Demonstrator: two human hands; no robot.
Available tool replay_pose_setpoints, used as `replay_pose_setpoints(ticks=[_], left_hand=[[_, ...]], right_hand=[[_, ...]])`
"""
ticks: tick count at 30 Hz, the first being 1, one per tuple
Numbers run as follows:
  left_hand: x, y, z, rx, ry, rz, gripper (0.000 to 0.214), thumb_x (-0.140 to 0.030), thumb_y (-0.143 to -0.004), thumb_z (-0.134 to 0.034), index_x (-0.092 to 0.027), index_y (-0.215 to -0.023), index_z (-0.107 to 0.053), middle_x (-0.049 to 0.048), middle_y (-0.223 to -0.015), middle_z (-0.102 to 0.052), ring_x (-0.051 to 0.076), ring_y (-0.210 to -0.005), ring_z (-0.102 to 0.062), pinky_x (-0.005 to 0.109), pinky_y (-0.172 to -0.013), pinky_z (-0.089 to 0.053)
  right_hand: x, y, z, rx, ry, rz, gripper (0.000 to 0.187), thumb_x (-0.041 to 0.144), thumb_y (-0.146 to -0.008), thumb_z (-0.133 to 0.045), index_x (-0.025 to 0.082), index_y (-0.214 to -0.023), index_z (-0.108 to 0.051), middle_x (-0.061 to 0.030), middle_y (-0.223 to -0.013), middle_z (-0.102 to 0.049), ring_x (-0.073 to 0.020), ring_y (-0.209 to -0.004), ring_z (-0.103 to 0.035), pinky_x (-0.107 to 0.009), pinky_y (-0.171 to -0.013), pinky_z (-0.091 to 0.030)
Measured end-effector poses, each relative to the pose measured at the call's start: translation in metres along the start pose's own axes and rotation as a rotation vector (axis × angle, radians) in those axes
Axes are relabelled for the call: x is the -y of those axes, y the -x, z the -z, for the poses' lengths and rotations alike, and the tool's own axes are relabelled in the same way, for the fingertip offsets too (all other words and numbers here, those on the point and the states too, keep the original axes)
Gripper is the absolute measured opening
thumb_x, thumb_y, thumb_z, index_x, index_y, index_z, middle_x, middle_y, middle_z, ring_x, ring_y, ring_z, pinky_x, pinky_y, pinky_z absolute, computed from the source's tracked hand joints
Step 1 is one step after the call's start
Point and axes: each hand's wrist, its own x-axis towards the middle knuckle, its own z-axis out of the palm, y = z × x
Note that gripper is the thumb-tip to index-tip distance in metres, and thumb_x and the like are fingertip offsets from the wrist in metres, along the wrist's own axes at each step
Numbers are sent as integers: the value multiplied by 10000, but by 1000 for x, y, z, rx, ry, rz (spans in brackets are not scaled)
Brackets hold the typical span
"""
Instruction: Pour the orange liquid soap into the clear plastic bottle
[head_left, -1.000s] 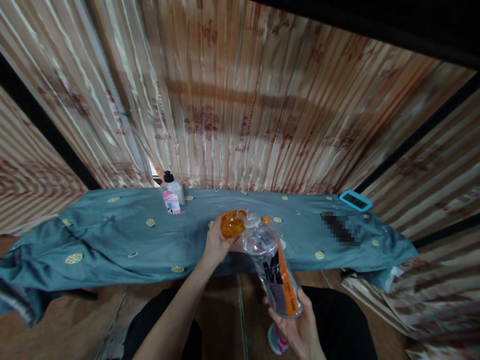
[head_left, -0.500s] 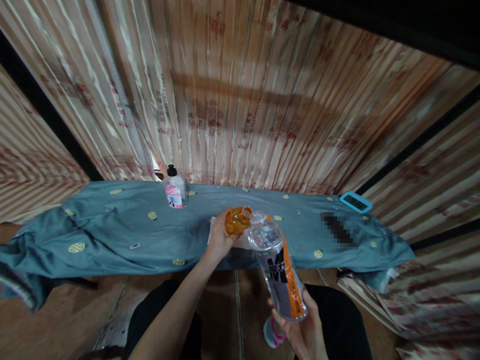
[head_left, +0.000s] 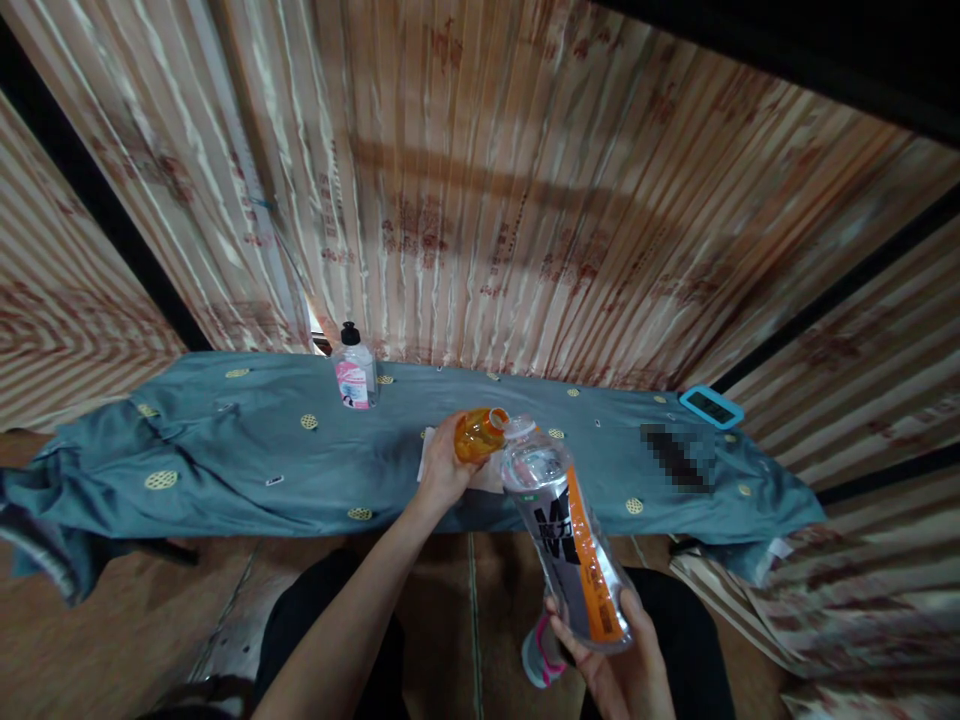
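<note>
While a clear, black-capped plastic bottle (head_left: 355, 382) stands left of the left hand (head_left: 442, 468), that hand grasps a small translucent orange bottle (head_left: 474, 436), its mouth just beside that of a tilted, orange-labelled clear plastic bottle (head_left: 566, 535) gripped near its base by the right hand (head_left: 619, 645).

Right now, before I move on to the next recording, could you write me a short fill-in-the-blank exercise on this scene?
1. The left grip holds a small bottle coloured ____.
2. The right grip holds the large clear bottle near its ____, the end away from its neck.
3. The pink-labelled bottle has a cap coloured ____.
4. The device with the dark screen has a frame coloured ____.

Missing words: orange; base; black; blue.
</note>
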Motion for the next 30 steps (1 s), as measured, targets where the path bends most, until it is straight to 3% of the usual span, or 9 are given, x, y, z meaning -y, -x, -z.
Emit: replay_pose_setpoints(ticks=[22,30], left_hand=[[0,-2,0,-1,17,2,678,-266,-728,-924,-211,-1340,-639,120,-1318,-801,336,-1248,-772,514,-1129,-605],[-7,-9,-4,-13,97,6,643,-267,-725,-926,-211,-1306,-654,115,-1273,-805,329,-1213,-780,495,-1102,-616]], right_hand=[[7,18,4,-4,45,22,514,590,-581,-1080,298,-971,-916,-162,-1032,-879,-339,-935,-866,-392,-853,-722],[11,24,5,62,-27,34,532,452,-605,-1095,319,-1086,-910,-204,-1156,-856,-441,-1034,-840,-454,-862,-722]])
